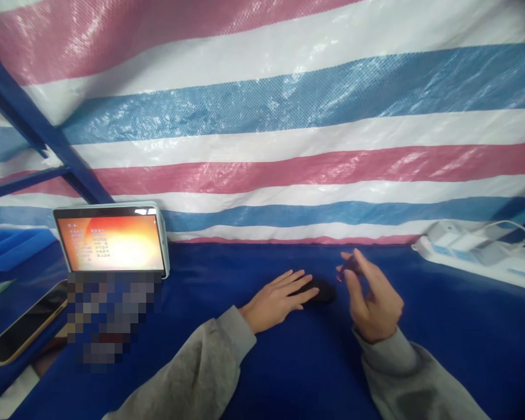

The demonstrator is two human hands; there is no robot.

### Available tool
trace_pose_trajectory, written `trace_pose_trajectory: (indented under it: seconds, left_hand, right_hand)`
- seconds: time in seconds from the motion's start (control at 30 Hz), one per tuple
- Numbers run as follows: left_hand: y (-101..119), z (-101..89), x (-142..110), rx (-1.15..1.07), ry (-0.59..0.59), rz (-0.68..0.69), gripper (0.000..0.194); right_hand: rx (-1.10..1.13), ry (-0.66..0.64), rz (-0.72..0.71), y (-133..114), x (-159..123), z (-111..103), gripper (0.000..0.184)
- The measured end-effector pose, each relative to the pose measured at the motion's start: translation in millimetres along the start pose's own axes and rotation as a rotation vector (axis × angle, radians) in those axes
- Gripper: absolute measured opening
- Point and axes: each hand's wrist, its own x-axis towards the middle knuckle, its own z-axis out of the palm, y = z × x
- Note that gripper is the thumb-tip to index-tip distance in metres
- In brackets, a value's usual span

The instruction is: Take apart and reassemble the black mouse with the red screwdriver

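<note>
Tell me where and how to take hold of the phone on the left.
Grip the phone by its two long edges, about midway, coming from above with the left hand. It appears to lie flat, dark screen up, so its narrow width should suit a thumb-and-finger grip. Avoid the far end, which sits close to the tablet.

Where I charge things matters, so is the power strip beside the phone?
No, the phone lies at the far left, the power strip at the far right.

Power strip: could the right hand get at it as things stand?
Probably yes; nothing visible stands between the right hand and the power strip, though that hand pinches a small dark item.
</note>
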Motion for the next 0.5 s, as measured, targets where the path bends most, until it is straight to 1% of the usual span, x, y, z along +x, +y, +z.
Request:
trace_pose_trajectory:
  seconds: [0.07, 0.13, 0.23, 0.33, 0.43, 0.5]
  left_hand:
    - [1.6, -1.9, 0.3, 0.013, 0.006, -0.009, 0.050]
    - [2.8, -3.6, 0.3, 0.025, 0.006, -0.017, 0.049]
    - [3.1, -3.9, -0.2, 0.039, 0.002, -0.024, 0.049]
    - [2.8, -2.3, -0.6, 0.042, 0.006, -0.030, 0.049]
    - [2.9, -1.6, -0.5, 0.031, 0.008, -0.034, 0.048]
    - [2.9, -1.8, -0.3, 0.025, 0.005, -0.036, 0.049]
  right_hand:
    - [-0.044, 0.023, -0.002, 0.5, 0.3, -0.7, 0.054]
    - [-0.047, 0.005, 0.004, 1.7, 0.3, -1.6, 0.050]
    - [0.035, -0.041, 0.021, 3.4, -1.1, -1.7, 0.046]
    - [0.086, -0.031, 0.028, 2.9, -2.1, -0.5, 0.044]
    - [0.003, -0.001, 0.019, 1.9, -0.8, -0.5, 0.040]
    - [-0.026, -0.007, 0.028, 2.4, 0.2, -1.1, 0.038]
